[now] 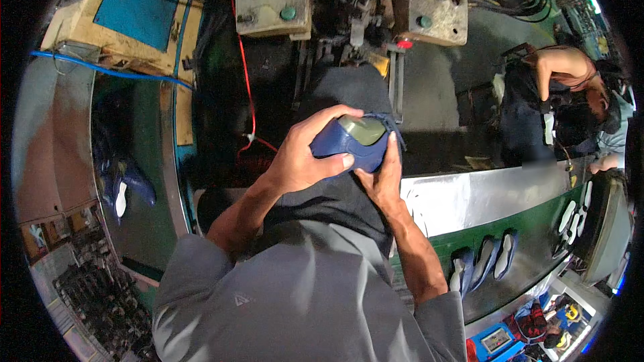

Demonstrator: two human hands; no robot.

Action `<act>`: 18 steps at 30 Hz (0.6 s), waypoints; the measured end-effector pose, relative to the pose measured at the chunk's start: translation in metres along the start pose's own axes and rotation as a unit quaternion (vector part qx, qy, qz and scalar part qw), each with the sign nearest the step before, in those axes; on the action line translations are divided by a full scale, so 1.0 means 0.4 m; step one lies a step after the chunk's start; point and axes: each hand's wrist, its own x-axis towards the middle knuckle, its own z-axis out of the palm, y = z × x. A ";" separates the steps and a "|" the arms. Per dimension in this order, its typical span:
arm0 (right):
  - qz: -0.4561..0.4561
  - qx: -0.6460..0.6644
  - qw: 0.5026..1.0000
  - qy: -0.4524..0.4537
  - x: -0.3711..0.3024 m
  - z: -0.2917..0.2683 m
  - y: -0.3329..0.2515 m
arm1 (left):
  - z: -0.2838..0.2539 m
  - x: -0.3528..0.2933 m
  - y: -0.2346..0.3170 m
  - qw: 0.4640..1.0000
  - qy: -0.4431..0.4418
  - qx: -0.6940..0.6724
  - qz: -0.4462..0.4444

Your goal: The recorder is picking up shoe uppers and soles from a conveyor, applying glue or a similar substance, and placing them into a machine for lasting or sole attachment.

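Both my hands hold a dark blue shoe upper (pixel 355 144) on a last, its pale grey-green bottom facing up. My left hand (pixel 305 154) wraps over its left side with the thumb along the lower edge. My right hand (pixel 384 173) supports it from underneath and on the right. The shoe sits in front of my chest, below a lasting machine (pixel 355 7) with two beige blocks bearing green buttons.
A green conveyor belt (pixel 537 241) on the right carries several blue uppers with white insoles (pixel 486 261). More uppers lie on a curved belt at the left (pixel 124 188). Another person (pixel 570 94) bends over at the upper right. A red cable (pixel 247 87) hangs from the machine.
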 end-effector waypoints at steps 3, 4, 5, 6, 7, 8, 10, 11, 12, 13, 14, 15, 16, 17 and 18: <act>0.117 0.086 0.979 -0.141 0.108 -0.062 -0.029 | -0.041 0.018 -0.035 0.997 0.028 -0.064 0.026; 0.134 0.141 0.961 -0.196 0.161 -0.098 -0.038 | -0.057 0.033 -0.048 0.993 0.057 -0.100 0.038; 0.195 0.202 0.929 -0.240 0.199 -0.117 -0.053 | -0.072 0.052 -0.061 0.989 0.076 -0.126 -0.012; 0.242 0.242 0.904 -0.254 0.211 -0.114 -0.056 | -0.082 0.067 -0.087 0.982 0.092 -0.153 -0.068; 0.205 0.189 0.925 -0.258 0.223 -0.119 -0.073 | -0.099 0.079 -0.130 0.971 0.102 -0.164 -0.141; 0.171 0.136 0.940 -0.261 0.229 -0.123 -0.092 | -0.106 0.085 -0.147 0.950 0.124 -0.185 -0.219; -0.001 -0.055 0.956 -0.289 0.240 -0.158 -0.204 | -0.132 0.068 -0.249 0.917 0.143 -0.211 -0.305; -0.048 -0.126 0.926 -0.353 0.205 -0.141 -0.184 | -0.135 0.069 -0.273 0.912 0.130 -0.202 -0.334; -0.066 -0.174 0.909 -0.374 0.189 -0.122 -0.178 | -0.137 0.067 -0.298 0.903 0.119 -0.193 -0.365; -0.072 -0.172 0.911 -0.369 0.161 -0.095 -0.153 | -0.141 0.068 -0.322 0.898 0.095 -0.181 -0.389; -0.082 -0.168 0.912 -0.366 0.145 -0.072 -0.129 | -0.137 0.061 -0.354 0.907 0.117 -0.165 -0.369; -0.097 -0.171 0.909 -0.368 0.156 -0.069 -0.135 | -0.147 0.046 -0.436 0.955 0.158 0.002 -0.250; -0.097 -0.172 0.908 -0.370 0.166 -0.069 -0.136 | -0.146 0.059 -0.436 0.960 0.187 0.168 -0.123; -0.093 -0.165 0.909 -0.372 0.173 -0.068 -0.136 | -0.150 0.068 -0.435 0.960 0.187 0.167 -0.124; -0.088 -0.158 0.909 -0.375 0.178 -0.065 -0.134 | -0.156 0.077 -0.435 0.952 0.195 0.204 -0.118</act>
